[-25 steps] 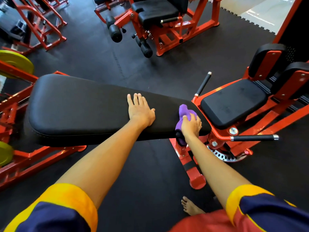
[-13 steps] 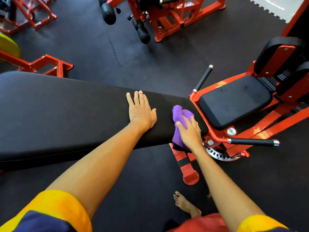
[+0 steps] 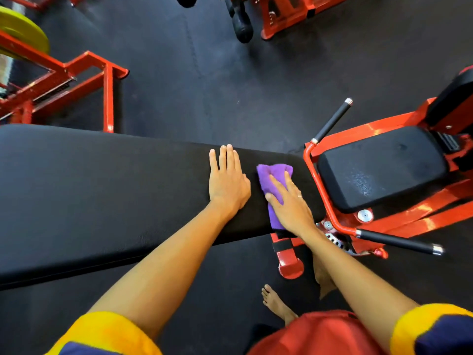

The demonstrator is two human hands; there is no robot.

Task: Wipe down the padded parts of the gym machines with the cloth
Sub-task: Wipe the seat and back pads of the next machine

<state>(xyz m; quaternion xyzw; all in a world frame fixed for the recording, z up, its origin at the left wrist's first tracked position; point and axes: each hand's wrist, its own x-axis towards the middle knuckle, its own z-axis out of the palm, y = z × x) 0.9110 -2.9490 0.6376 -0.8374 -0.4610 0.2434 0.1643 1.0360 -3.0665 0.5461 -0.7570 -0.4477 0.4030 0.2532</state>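
Purple cloth (image 3: 276, 174): it is lying bunched on the right end of the long bench pad (image 3: 102, 190), running from the top face down over the near edge, under my right hand (image 3: 290, 208).
Right hand: I am pressing it flat on the cloth, fingers stretched out and slightly spread, thumb out to the left, gripping and pinching nothing.
Left hand (image 3: 227, 184): I am resting it palm down on the bare pad just beside the cloth, fingers straight and close together, holding nothing.
Bench pad: black and smooth, it is stretching from the left edge of the view almost to the red frame (image 3: 371, 126) at the right.
Seat pad (image 3: 381, 167): black, it is sitting inside that frame just past the bench's right end, showing a pale scuffed patch.
Handles: two black grips with metal caps are sticking out of the frame, one (image 3: 332, 121) pointing away from me, one (image 3: 396, 242) pointing right.
Floor (image 3: 204, 73): dark rubber mats are lying under everything.
Yellow plate (image 3: 23, 32): it is sitting on a red rack at the far left.
Foot (image 3: 275, 301): bare, it is standing on the mat near the bench's right end.
Sleeve (image 3: 110, 331): a yellow cuff is showing on my left arm.
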